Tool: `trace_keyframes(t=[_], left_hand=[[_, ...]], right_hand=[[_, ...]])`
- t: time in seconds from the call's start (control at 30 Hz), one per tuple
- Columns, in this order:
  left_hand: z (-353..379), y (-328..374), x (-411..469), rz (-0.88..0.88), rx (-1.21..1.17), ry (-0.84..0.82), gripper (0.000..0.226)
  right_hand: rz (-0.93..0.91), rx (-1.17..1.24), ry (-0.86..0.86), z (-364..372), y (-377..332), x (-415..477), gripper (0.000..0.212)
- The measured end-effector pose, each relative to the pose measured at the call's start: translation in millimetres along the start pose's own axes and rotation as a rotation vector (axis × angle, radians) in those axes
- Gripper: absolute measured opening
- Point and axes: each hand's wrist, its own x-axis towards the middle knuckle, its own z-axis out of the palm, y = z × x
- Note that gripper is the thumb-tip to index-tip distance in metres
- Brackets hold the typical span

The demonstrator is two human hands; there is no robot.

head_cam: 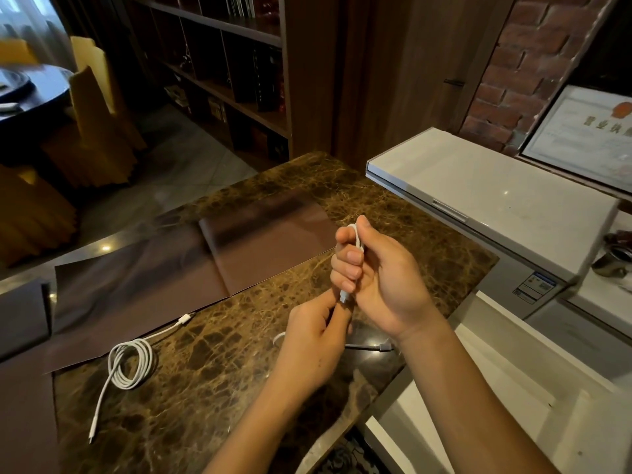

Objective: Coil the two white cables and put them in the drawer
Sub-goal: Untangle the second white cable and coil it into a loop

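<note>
One white cable (131,364) lies loosely coiled on the brown marble counter (212,354) at the left, both plug ends trailing out. My right hand (372,275) is raised above the counter and grips the second white cable (355,234), folded into a small bundle that sticks out above my fingers, with a plug showing below them. My left hand (314,340) sits just below it and pinches that cable near the plug; a short white loop shows at its left side. No drawer can be made out.
A dark brown mat (191,268) covers the counter's far left. A grey cable end (379,347) lies on the counter under my hands. A white chest appliance (496,189) stands to the right, white surfaces below it. Bookshelves and yellow chairs stand behind.
</note>
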Motion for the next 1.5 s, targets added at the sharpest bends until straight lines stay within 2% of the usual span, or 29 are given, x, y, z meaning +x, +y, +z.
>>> trace_keyframes(t=[0.17, 0.37, 0.57, 0.7, 0.83, 0.9, 0.97, 1.03, 1.1, 1.23, 1.37, 1.5], left_hand=[[0, 14, -17, 0.092, 0.146, -0.052, 0.032], [-15, 23, -19, 0.172, 0.417, -0.089, 0.032], [-35, 34, -9, 0.251, 0.518, -0.071, 0.033], [-44, 39, 5, 0.295, 0.563, -0.046, 0.040], [-49, 39, 21, 0.318, 0.526, -0.011, 0.050], [-49, 35, 29, 0.309, 0.509, 0.020, 0.056], [-48, 34, 37, 0.296, 0.477, 0.034, 0.059], [-48, 36, 44, 0.305, 0.455, 0.034, 0.059], [-47, 38, 50, 0.323, 0.438, 0.031, 0.059], [-44, 31, 63, 0.293, 0.319, 0.032, 0.064], [-37, 19, 66, 0.196, 0.077, 0.003, 0.071], [-25, 10, 56, 0.103, -0.158, 0.037, 0.071]], right_hand=[[-0.074, -0.052, 0.069, -3, -5, 5, 0.039], [-0.113, -0.351, 0.090, -17, 12, 3, 0.040], [-0.141, -0.612, 0.099, -27, 26, -3, 0.039], [-0.130, -0.701, 0.043, -25, 33, -9, 0.044], [-0.116, -0.775, 0.048, -22, 38, -13, 0.045], [-0.038, -0.788, 0.092, -19, 39, -17, 0.044], [0.047, -0.778, 0.125, -16, 42, -21, 0.052], [0.105, -0.729, 0.097, -14, 44, -25, 0.060], [0.124, -0.683, 0.047, -12, 47, -27, 0.055], [0.091, -0.641, -0.002, -11, 53, -32, 0.058], [0.005, -0.593, -0.048, -5, 52, -37, 0.045], [-0.027, -0.426, -0.118, 2, 42, -41, 0.039]])
